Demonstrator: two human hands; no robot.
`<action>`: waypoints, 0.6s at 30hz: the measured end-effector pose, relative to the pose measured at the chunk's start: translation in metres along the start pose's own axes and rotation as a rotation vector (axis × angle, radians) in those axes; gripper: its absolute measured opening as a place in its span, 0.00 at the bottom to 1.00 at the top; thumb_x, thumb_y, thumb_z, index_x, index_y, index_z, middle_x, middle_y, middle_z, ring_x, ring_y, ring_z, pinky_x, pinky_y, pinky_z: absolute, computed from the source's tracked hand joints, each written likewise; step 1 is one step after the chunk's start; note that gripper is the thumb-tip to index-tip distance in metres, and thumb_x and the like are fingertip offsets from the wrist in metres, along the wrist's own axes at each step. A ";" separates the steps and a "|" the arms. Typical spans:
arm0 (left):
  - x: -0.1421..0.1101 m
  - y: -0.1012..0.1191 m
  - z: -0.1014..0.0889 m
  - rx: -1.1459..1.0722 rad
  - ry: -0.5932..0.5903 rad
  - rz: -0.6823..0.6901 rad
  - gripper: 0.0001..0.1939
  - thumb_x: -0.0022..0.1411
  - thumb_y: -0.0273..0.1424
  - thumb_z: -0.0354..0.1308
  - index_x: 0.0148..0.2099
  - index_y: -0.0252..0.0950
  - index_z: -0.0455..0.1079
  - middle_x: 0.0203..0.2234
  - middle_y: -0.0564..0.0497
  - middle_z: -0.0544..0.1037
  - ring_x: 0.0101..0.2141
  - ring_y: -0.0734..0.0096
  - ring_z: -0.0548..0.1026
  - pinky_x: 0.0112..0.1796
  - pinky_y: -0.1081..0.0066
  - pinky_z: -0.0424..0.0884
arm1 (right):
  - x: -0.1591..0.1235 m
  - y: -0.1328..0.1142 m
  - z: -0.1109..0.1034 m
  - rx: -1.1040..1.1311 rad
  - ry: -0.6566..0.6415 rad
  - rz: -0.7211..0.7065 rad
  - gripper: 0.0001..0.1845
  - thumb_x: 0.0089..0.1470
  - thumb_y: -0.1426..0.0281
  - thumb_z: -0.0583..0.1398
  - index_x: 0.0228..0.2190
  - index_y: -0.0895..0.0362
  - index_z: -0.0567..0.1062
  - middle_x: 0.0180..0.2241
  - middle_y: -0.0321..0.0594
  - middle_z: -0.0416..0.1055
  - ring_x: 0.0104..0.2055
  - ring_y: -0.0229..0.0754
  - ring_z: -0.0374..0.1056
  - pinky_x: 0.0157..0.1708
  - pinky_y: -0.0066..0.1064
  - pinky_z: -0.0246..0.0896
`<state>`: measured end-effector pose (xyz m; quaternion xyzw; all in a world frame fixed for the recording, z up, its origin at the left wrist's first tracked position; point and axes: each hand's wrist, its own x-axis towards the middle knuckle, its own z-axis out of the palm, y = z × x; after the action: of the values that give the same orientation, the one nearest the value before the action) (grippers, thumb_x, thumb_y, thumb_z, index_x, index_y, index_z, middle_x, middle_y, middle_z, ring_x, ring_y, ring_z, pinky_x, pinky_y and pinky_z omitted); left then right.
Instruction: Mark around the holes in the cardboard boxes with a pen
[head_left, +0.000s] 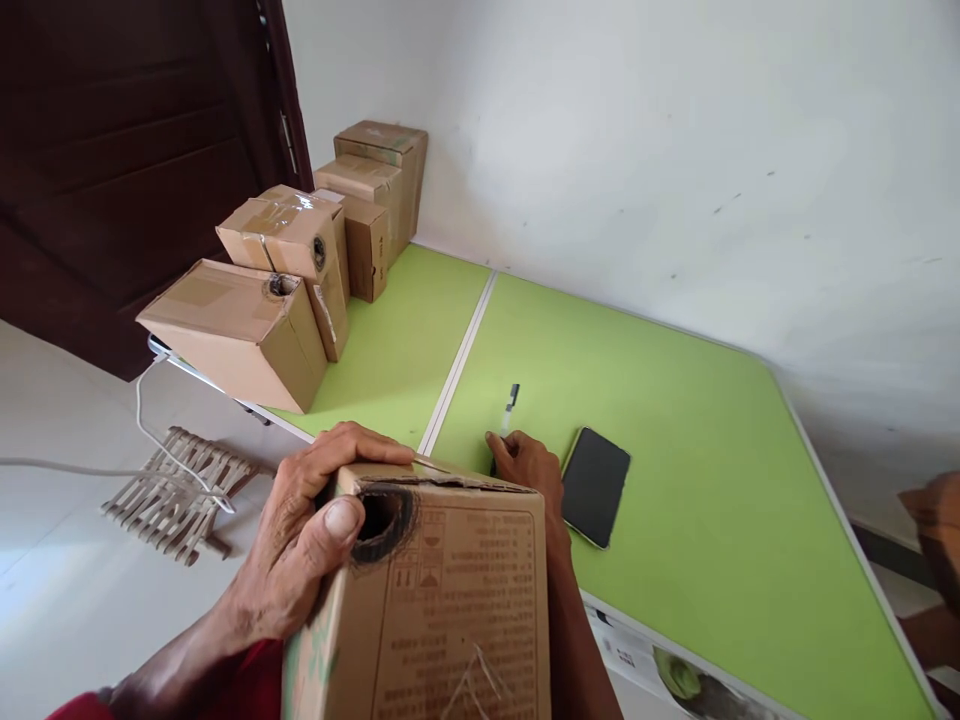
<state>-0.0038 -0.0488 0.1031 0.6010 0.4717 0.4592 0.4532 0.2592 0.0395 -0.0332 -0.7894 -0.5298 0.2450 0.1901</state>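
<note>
One cardboard box [465, 600] is at the desk's [697, 440] near side, the left hand [296, 540] clasping its far left corner beside a dark-ringed hole [380, 522]; the right hand [529, 468] pinches a pen [511, 402] beyond. Probably light and stiff, the box suits holding by its firm edges.

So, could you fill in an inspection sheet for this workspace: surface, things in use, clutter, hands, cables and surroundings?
Surface: green table with a pale seam.
Job's things: cardboard box with a dark-ringed hole; pen.
Clutter: other boxes grouped at the table's left end; dark phone or tablet lying flat.
Hands: left hand grips the cardboard box beside the hole; right hand pinches the pen.
Cables: white cables over a woven stool.
Surroundings: pale wall; dark door at left.
</note>
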 end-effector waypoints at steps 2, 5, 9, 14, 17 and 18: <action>0.001 0.000 0.002 0.005 0.004 -0.010 0.33 0.72 0.61 0.51 0.52 0.38 0.82 0.44 0.44 0.84 0.46 0.49 0.78 0.47 0.59 0.68 | 0.001 0.002 0.002 -0.069 -0.009 0.019 0.20 0.64 0.59 0.59 0.21 0.51 0.68 0.24 0.42 0.71 0.30 0.49 0.67 0.29 0.35 0.46; 0.001 0.002 0.004 0.021 -0.010 -0.020 0.35 0.72 0.62 0.50 0.53 0.38 0.82 0.45 0.43 0.84 0.48 0.47 0.77 0.49 0.58 0.68 | 0.001 0.004 0.005 -0.137 -0.009 0.033 0.19 0.66 0.60 0.59 0.24 0.52 0.72 0.28 0.44 0.74 0.33 0.49 0.70 0.29 0.35 0.46; 0.000 0.004 0.006 0.028 0.020 -0.031 0.34 0.71 0.61 0.51 0.52 0.39 0.83 0.46 0.43 0.84 0.48 0.46 0.77 0.49 0.58 0.68 | -0.006 0.002 0.005 -0.173 0.002 0.034 0.18 0.68 0.58 0.60 0.27 0.52 0.73 0.30 0.43 0.76 0.34 0.49 0.71 0.30 0.34 0.48; 0.000 0.003 0.004 0.049 -0.011 -0.002 0.35 0.73 0.61 0.49 0.53 0.39 0.82 0.46 0.43 0.83 0.47 0.48 0.77 0.48 0.58 0.68 | -0.020 0.010 -0.014 -0.214 0.164 0.085 0.19 0.69 0.56 0.59 0.50 0.57 0.76 0.53 0.57 0.77 0.53 0.59 0.72 0.41 0.40 0.63; 0.001 0.000 0.003 0.049 -0.026 0.027 0.34 0.74 0.61 0.49 0.54 0.39 0.81 0.45 0.44 0.83 0.46 0.50 0.78 0.47 0.59 0.68 | -0.025 0.018 -0.024 -0.281 0.233 0.171 0.36 0.65 0.56 0.62 0.62 0.70 0.68 0.64 0.75 0.65 0.66 0.75 0.61 0.55 0.57 0.65; 0.001 -0.001 0.003 0.049 -0.030 0.037 0.34 0.74 0.61 0.49 0.54 0.39 0.81 0.45 0.44 0.83 0.46 0.51 0.78 0.47 0.59 0.68 | -0.026 0.021 -0.025 -0.299 0.227 0.196 0.37 0.64 0.56 0.63 0.62 0.72 0.68 0.63 0.77 0.65 0.67 0.78 0.60 0.57 0.63 0.64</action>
<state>-0.0006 -0.0478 0.1022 0.6273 0.4648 0.4468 0.4368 0.2811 0.0067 -0.0199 -0.8790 -0.4563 0.0903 0.1046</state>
